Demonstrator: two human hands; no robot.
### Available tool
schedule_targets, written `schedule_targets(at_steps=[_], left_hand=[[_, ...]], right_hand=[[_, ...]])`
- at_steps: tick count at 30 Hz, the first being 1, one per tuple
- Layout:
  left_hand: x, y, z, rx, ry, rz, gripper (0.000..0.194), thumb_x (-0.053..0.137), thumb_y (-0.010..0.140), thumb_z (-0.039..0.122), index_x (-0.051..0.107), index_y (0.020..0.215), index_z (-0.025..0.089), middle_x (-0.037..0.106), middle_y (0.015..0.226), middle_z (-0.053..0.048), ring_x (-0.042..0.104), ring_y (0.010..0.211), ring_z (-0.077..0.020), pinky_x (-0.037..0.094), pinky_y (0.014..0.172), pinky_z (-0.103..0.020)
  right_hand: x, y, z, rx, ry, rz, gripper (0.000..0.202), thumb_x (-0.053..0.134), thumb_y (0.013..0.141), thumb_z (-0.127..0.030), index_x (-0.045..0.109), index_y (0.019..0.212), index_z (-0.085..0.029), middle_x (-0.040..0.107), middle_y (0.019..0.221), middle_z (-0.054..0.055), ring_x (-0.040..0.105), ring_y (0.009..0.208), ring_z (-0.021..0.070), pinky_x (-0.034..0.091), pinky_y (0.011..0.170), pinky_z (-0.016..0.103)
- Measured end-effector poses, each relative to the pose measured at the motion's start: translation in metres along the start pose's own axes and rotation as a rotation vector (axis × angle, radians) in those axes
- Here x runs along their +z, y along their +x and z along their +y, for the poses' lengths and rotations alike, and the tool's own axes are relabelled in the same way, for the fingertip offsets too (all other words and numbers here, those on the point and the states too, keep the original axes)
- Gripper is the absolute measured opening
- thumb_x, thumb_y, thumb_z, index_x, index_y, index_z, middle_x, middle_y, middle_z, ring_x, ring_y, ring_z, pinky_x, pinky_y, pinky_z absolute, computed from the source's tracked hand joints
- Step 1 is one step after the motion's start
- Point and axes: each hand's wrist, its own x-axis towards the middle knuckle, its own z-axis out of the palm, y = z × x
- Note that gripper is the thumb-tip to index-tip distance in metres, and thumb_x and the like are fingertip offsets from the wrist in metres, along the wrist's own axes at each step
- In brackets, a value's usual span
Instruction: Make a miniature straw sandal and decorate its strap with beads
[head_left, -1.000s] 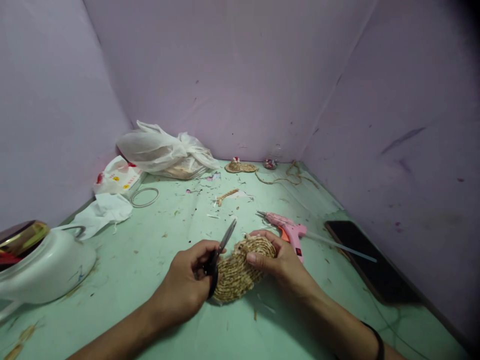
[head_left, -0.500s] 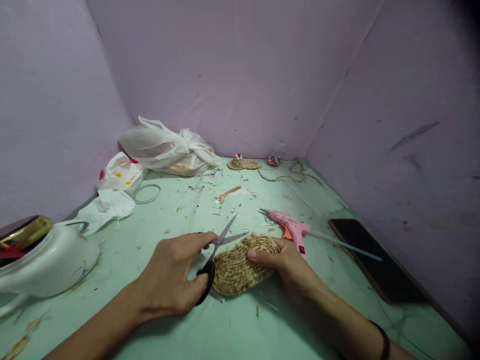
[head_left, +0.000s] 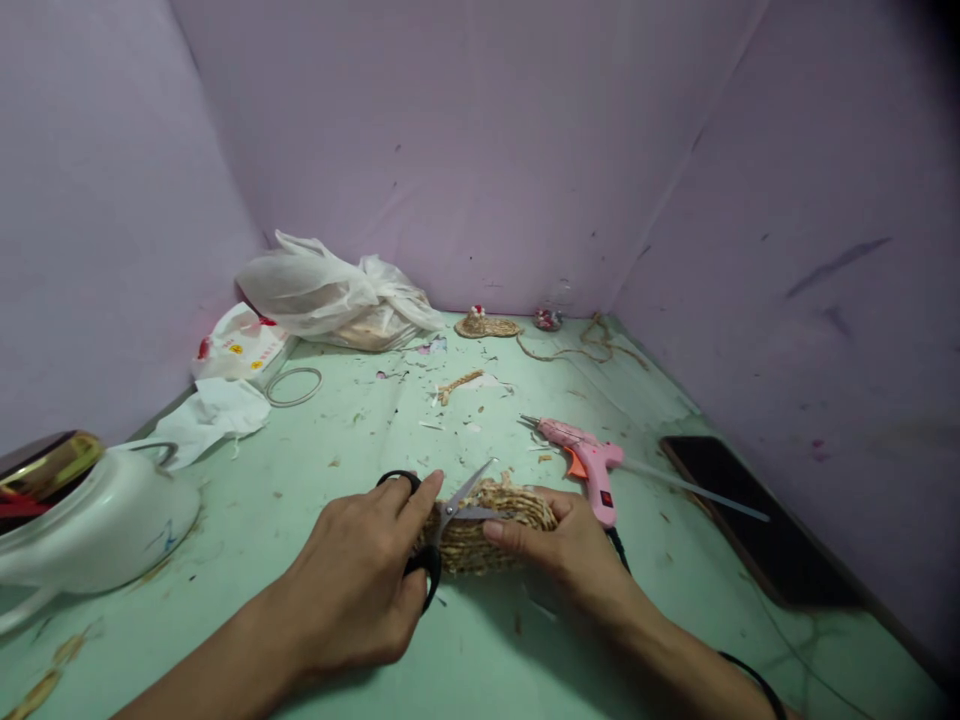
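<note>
Black-handled scissors (head_left: 448, 508) are in my left hand (head_left: 367, 570), its fingers through the loops and the blades spread apart. The blades lie over a coiled straw-rope sole (head_left: 480, 555), which is tilted so that its surface looks foreshortened. My right hand (head_left: 574, 540) grips the sole's right end, thumb on the near side and fingers behind. Loose fibres stick up from the sole's upper edge near the blades. Just beyond my right hand lies a pink glue gun (head_left: 589, 455) with a clear glue stick in its back.
A phone (head_left: 757, 530) lies at the right. On the left stand a white pot-like container (head_left: 127, 520), tissue (head_left: 217, 415) and a metal ring (head_left: 294, 387). At the back are a plastic bag (head_left: 337, 295), a small straw slipper (head_left: 486, 326) and a rope (head_left: 585, 352).
The sole has tipped, showing less of its flat face. The scissors have moved from beside its left end to over it, and my left hand has shifted right.
</note>
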Motion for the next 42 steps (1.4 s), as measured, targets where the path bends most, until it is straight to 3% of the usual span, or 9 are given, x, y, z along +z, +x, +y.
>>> schedule_targets(at_steps=[6,13,18,24,35,42], left_hand=[[0.004,-0.002,-0.002,0.029,-0.024,0.002,0.066,0.042,0.072,0.015,0.029,0.136,0.01,0.06,0.102,-0.016,0.06,0.084,-0.0297,0.051,0.064,-0.045],[0.002,-0.002,-0.004,0.047,-0.1,-0.035,0.062,0.039,0.072,0.01,0.031,0.134,0.009,0.062,0.096,-0.014,0.062,0.082,-0.0262,0.052,0.066,-0.043],[-0.002,0.001,-0.006,0.041,-0.072,-0.061,0.066,0.042,0.069,0.01,0.031,0.134,0.014,0.062,0.097,-0.012,0.062,0.082,-0.0261,0.052,0.066,-0.043],[-0.002,-0.001,-0.004,0.035,-0.074,-0.07,0.071,0.045,0.066,0.01,0.03,0.136,0.013,0.059,0.105,-0.015,0.059,0.091,-0.0293,0.051,0.071,-0.047],[-0.008,-0.001,-0.007,0.049,-0.122,-0.092,0.057,0.041,0.07,0.005,0.042,0.126,0.018,0.066,0.09,-0.007,0.064,0.079,-0.0204,0.052,0.069,-0.034],[-0.015,0.0,-0.005,0.05,-0.039,-0.1,0.068,0.045,0.068,0.011,0.032,0.134,0.017,0.06,0.113,-0.014,0.059,0.097,-0.0288,0.051,0.077,-0.045]], right_hand=[[0.0,-0.001,0.003,-0.003,0.083,-0.069,0.028,0.081,0.055,-0.027,0.073,0.078,-0.012,0.073,0.074,0.008,0.066,0.064,0.0173,0.052,0.07,0.031],[0.0,-0.002,0.001,0.005,0.092,-0.074,0.027,0.081,0.054,-0.027,0.072,0.075,-0.012,0.072,0.069,0.007,0.065,0.062,0.0164,0.052,0.067,0.028],[0.0,-0.003,0.001,0.012,0.001,-0.046,0.028,0.081,0.053,-0.028,0.071,0.073,-0.011,0.07,0.067,0.006,0.062,0.06,0.016,0.05,0.065,0.029],[0.004,-0.006,0.001,0.001,-0.134,-0.003,0.024,0.08,0.051,-0.026,0.07,0.066,-0.011,0.069,0.064,0.004,0.056,0.056,0.0119,0.045,0.056,0.022],[0.003,-0.007,0.003,-0.013,-0.088,-0.059,0.024,0.078,0.054,-0.029,0.07,0.069,-0.013,0.067,0.063,0.004,0.061,0.061,0.0167,0.05,0.064,0.029],[0.008,-0.008,0.002,-0.005,-0.145,0.019,0.02,0.076,0.053,-0.025,0.071,0.068,-0.013,0.07,0.066,0.005,0.06,0.058,0.0154,0.049,0.06,0.028]])
